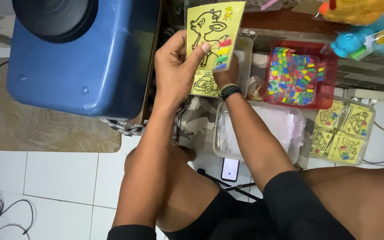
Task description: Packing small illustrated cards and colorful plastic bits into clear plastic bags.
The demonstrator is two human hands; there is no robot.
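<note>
Above tiled floor (58, 173), yellow card (213, 31) in left hand (176, 66) grip, right hand (227, 75) behind.

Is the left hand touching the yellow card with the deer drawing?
Touching. The head view shows the left hand gripping the yellow card by its left edge, with the thumb pressed flat on the card's front beside the small coloured tubes.

The left hand (176, 66) and right hand (225, 75) pinch a clear-wrapped yellow picture card (213, 42) with small coloured tubes. Right of the grip stands a red tray of coloured packets (327, 95). Below it lies a clear box of white bags (258, 129). Farther right sits a clear box of yellow cards (344, 131). Below the grip, a phone screen (230, 169) shows white.
</note>
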